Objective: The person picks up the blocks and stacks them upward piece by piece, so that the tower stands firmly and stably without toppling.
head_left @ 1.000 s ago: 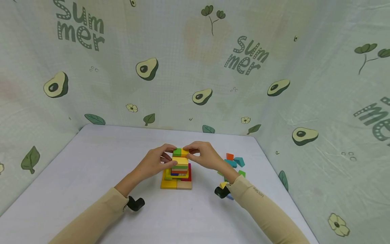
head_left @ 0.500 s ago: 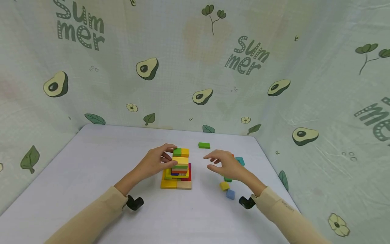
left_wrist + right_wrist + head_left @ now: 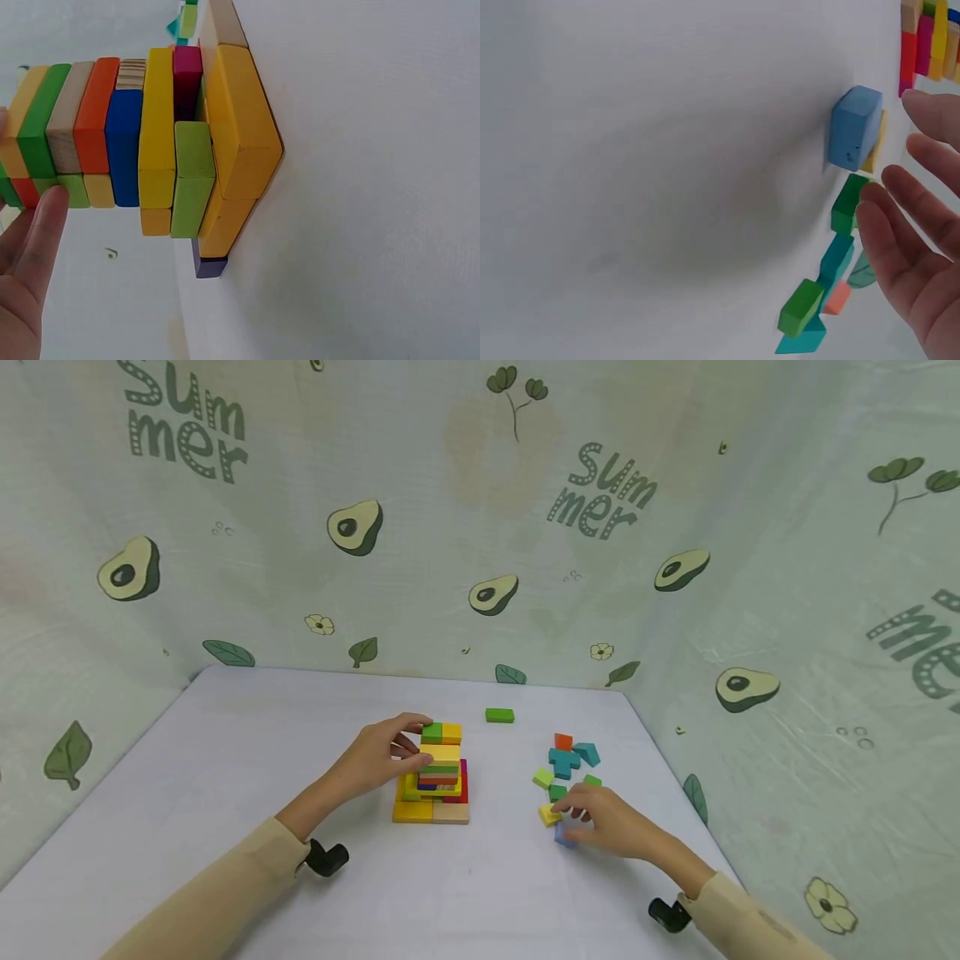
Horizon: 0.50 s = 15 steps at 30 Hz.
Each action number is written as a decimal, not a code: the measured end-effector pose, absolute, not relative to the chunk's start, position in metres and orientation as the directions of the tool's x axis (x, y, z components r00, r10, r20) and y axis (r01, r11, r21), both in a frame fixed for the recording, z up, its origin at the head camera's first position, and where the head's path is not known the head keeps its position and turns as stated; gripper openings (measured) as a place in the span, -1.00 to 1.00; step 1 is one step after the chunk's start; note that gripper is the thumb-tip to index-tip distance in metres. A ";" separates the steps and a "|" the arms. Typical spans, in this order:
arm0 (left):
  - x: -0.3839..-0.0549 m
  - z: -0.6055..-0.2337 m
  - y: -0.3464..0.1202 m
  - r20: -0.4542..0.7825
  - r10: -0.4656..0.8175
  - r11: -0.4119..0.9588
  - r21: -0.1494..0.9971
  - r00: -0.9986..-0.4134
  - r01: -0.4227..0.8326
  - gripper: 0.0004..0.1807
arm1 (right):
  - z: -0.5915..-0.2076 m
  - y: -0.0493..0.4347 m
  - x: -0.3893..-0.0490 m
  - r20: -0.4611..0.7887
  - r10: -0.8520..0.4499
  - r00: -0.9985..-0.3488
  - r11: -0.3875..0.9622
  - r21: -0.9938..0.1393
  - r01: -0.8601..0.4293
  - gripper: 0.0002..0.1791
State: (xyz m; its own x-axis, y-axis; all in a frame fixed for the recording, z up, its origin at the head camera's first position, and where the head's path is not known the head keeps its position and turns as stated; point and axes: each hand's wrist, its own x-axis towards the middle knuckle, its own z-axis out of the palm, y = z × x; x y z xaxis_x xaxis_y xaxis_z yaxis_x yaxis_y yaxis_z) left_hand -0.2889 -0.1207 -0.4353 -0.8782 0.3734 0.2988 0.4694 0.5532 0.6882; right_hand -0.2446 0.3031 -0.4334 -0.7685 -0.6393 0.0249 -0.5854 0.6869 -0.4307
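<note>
Left hand (image 3: 386,749) is wrapped around the upper left side of the block tower (image 3: 441,755), thumb against the near face and index finger bent across the top corner, wrist tipped so the arm angles in from the tower's near left. Right hand (image 3: 611,822) is off to the tower's right and a bit nearer the person, palm side down, fingers loosely curved with a decent gap to the thumb, nothing in its grasp. It's hanging right over a blue block (image 3: 855,124) and a yellow block (image 3: 550,815).

The tower itself is smooth painted wood with crisp edges: wide, flat orange slabs and a bare pale wood one at the base, thinner bars piled on top, and one little piece showing dark striped grain (image 3: 131,73). Right of the tower and farther back than that hand there's a chunky teal block (image 3: 564,762) with stubby arms, plus a small orange-red block (image 3: 563,742). Behind the tower, slightly right, a flat green block (image 3: 499,716) lies on the matte white table (image 3: 300,727).
</note>
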 end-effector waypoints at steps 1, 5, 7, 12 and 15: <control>-0.289 -0.435 -0.121 0.301 0.373 0.554 0.687 -0.878 0.471 -0.32 | -0.435 0.305 -0.243 0.016 -0.637 -0.771 0.690 -0.434 -0.579 -0.65; -0.288 -0.435 -0.122 0.306 0.372 0.557 0.681 -0.876 0.475 -0.32 | -0.441 0.311 -0.240 -0.013 -0.616 -0.788 0.712 -0.438 -0.549 -0.68; -0.287 -0.434 -0.122 0.307 0.372 0.558 0.680 -0.876 0.475 -0.32 | -0.445 0.312 -0.240 -0.015 -0.608 -0.794 0.719 -0.435 -0.542 -0.68; -0.286 -0.432 -0.121 0.301 0.375 0.557 0.683 -0.877 0.473 -0.33 | -0.450 0.313 -0.239 -0.013 -0.595 -0.804 0.724 -0.442 -0.529 -0.68; -0.286 -0.432 -0.121 0.299 0.379 0.554 0.685 -0.876 0.473 -0.33 | -0.450 0.312 -0.238 -0.003 -0.597 -0.803 0.724 -0.434 -0.537 -0.69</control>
State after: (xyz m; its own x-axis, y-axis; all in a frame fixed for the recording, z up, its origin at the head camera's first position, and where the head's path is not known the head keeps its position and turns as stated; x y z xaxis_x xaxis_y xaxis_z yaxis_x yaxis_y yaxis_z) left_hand -0.2862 -0.1207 -0.4315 -0.8758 0.3790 0.2988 0.4734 0.5539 0.6849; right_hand -0.2376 0.3120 -0.4501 -0.8026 -0.5965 -0.0026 -0.5366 0.7238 -0.4339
